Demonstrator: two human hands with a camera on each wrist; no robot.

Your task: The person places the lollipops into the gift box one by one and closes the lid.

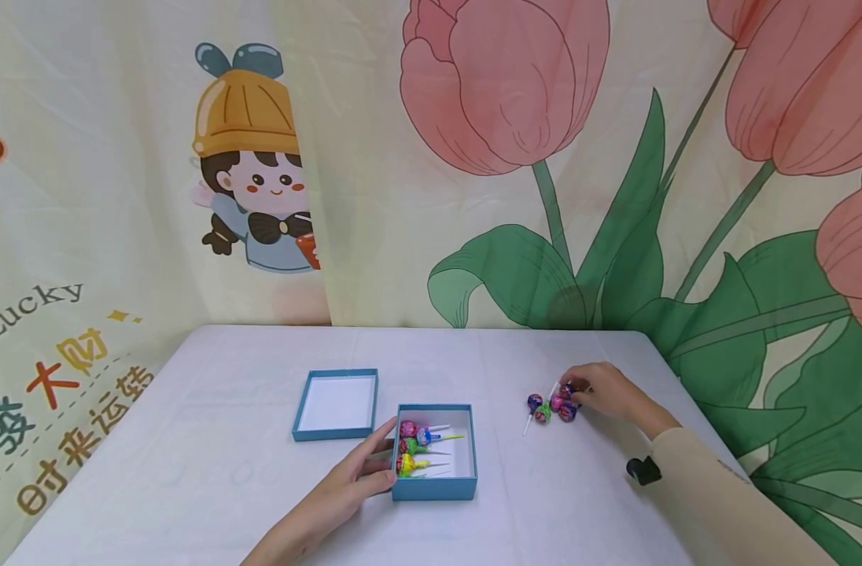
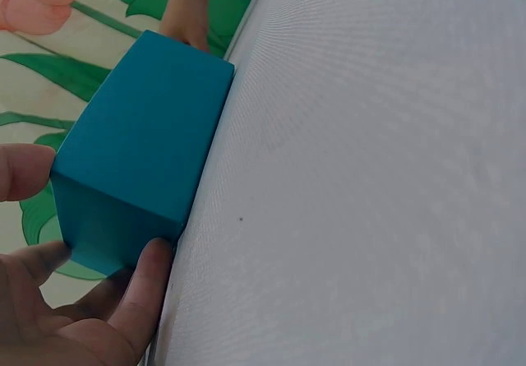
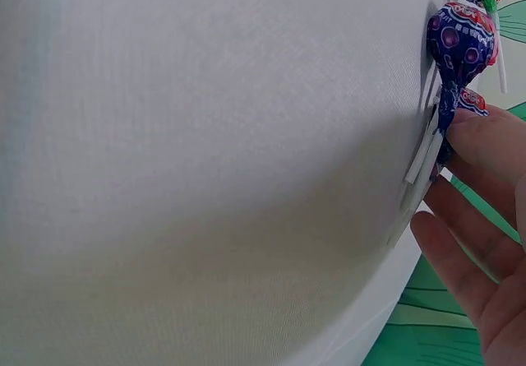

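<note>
Head view: loose lollipops right of box, right hand on them

Lid (image 1: pixel 335 405): left of box and a bit farther back, apart from it, white inside facing up.

Left hand (image 1: pixel 356 472): at box's left wall, thumb by the near-left corner, fingers spread against the side. Holds no lollipop.

Box (image 1: pixel 434 490): uncovered. Several lollipops inside (image 1: pixel 413 446), bunched along the left wall, heads left, sticks toward the right wall, so long axes run roughly left-right. Pink, blue, green, yellow wrappers; exact count unclear, they overlap.

Loose lollipops (image 1: pixel 542 413): small cluster right of box, well apart, about level with its back rim. Axes mixed: leftmost one's stick points toward the near side, another's sticks up at the back.

Right hand (image 1: pixel 604 389): far right of box, at the cluster's right edge, clearly the nearer hand. Right wrist view: thumb and finger look to pinch a purple lollipop (image 3: pixel 472 100), mostly behind the thumb; lower fingers apart. Two purples overlap there, can't tell if both are held. Box lies left of this hand and nearer the person.
</note>
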